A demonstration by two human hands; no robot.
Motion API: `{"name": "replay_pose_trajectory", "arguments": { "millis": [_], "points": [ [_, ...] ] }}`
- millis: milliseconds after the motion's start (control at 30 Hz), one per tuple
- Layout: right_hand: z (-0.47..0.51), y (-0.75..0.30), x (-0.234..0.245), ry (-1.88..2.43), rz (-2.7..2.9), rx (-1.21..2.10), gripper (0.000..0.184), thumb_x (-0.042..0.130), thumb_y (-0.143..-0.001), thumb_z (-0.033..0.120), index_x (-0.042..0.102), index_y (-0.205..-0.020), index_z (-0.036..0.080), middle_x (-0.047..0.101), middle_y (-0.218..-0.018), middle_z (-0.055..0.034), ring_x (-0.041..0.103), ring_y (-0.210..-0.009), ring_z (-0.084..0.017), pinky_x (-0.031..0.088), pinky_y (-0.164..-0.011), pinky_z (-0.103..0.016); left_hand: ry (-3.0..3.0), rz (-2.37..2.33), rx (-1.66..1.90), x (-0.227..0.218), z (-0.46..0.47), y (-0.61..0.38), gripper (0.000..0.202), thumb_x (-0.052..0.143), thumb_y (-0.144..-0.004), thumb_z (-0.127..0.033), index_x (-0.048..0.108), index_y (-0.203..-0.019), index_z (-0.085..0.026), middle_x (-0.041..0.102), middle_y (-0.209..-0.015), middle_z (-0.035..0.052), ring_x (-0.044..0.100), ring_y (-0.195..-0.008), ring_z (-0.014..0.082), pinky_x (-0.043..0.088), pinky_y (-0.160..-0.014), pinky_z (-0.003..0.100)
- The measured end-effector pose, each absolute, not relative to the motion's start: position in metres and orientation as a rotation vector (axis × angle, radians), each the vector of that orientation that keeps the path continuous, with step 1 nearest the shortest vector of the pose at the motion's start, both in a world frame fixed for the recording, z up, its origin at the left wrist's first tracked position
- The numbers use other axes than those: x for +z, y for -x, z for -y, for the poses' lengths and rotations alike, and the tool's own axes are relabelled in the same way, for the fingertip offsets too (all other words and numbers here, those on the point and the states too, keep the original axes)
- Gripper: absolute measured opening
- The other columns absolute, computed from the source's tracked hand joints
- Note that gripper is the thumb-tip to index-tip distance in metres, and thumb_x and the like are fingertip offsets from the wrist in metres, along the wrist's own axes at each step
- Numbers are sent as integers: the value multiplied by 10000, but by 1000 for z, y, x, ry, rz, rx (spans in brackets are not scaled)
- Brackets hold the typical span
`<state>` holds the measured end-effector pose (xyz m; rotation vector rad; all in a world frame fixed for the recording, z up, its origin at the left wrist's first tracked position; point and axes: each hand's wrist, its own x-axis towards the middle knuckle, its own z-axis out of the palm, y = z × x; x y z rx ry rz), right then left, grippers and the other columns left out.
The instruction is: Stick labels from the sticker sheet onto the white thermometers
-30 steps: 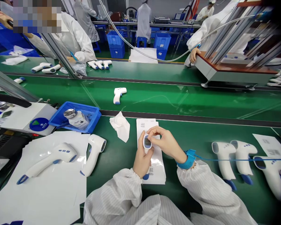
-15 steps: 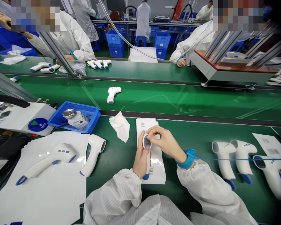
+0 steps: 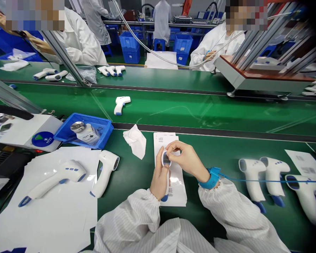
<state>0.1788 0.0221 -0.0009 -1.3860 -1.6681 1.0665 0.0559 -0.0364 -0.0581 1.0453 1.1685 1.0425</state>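
Observation:
An infrared thermometer (image 3: 166, 159), white with a dark screen and a blue handle end, is upright in my left hand (image 3: 159, 179), whose fingers wrap round its handle. My right hand (image 3: 186, 158), wearing a blue wrist strap (image 3: 212, 178), pinches with thumb and forefinger at the upper right edge of the screen; anything thin between the fingertips is too small to make out. Beneath both hands lies a stack of printed white sheets or bags (image 3: 177, 191). A crumpled white tissue (image 3: 135, 141) rests just beyond, to the left.
Two thermometers (image 3: 105, 174) (image 3: 59, 178) lie at left, one on white paper (image 3: 68, 218). A blue tray (image 3: 105, 140) holds a metal-topped bottle (image 3: 85, 133). Three more thermometers (image 3: 275, 175) stand right, under the strap's cord. Beyond runs a green conveyor (image 3: 186, 109); co-workers sit across it.
The thermometer on the conveyor has shifted slightly left. Across the belt, the right co-worker's hand has risen off the bench. My hands keep nearly the same pose at the screen.

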Motion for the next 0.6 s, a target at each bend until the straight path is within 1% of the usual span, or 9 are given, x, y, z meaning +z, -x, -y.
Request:
{"name": "replay_pose_trajectory", "arguments": {
  "millis": [100,167,200,233,300,367,400,467,600],
  "points": [
    [-23,-179,-3,1378,1710,1037,64,592,-744,159,609,-707,209,693,-880,-19,634,-838,-179,466,-799,-329,-1002,-1153,1032,-58,36,-56,582,381,-951,-365,233,-1510,-301,606,-1218,84,630,-793,186,522,-637,301],
    [-23,-179,-6,1370,1717,1061,28,594,-790,205,607,-766,212,682,-890,-18,626,-850,-179,468,-819,-340,-995,-1164,1033,-57,35,-56,588,397,-943,-375,241,-1506,-308,600,-1218,83,635,-878,214,525,-655,308],
    [-22,-179,-8,1363,1710,1087,29,591,-815,235,601,-800,213,672,-903,-18,621,-861,-178,469,-832,-347,-990,-1164,1034,-55,35,-56,593,404,-938,-374,243,-1504,-308,601,-1208,86,635,-881,218,523,-651,308],
    [-22,-179,-11,1354,1701,1115,47,588,-834,262,592,-834,215,660,-921,-19,614,-878,-179,469,-850,-355,-980,-1154,1033,-54,35,-55,603,412,-931,-366,238,-1505,-306,604,-1191,90,635,-839,212,518,-631,306],
    [-19,-179,-15,1335,1703,1152,96,603,-834,277,567,-904,223,630,-983,-21,593,-945,-186,460,-901,-376,-950,-1103,1012,-51,35,-52,656,441,-902,-319,198,-1511,-305,614,-1144,89,596,-647,163,494,-562,294],
    [-16,-178,-17,1316,1742,1170,201,627,-806,243,540,-988,237,594,-1071,-27,559,-1037,-197,438,-961,-398,-912,-1029,978,-49,36,-48,747,478,-854,-261,140,-1517,-315,616,-1102,74,489,-483,97,454,-495,273],
    [-14,-178,-17,1304,1766,1181,259,632,-794,223,528,-1029,245,576,-1112,-30,541,-1078,-201,426,-985,-406,-889,-991,967,-49,36,-47,783,492,-832,-244,121,-1517,-321,613,-1080,64,449,-445,75,437,-473,264],
    [-11,-179,-15,1277,1801,1211,333,630,-783,198,510,-1088,258,548,-1169,-37,515,-1132,-207,412,-1016,-419,-825,-928,970,-50,34,-45,776,495,-826,-268,133,-1510,-324,607,-1028,53,440,-425,67,420,-444,252],
    [-10,-184,-8,1208,1825,1274,384,614,-779,172,518,-1138,267,532,-1209,-47,482,-1198,-225,388,-1057,-457,-689,-944,1007,-50,27,-48,566,386,-920,-454,264,-1455,-318,600,-993,57,452,-431,71,412,-396,234]
  ]
}}
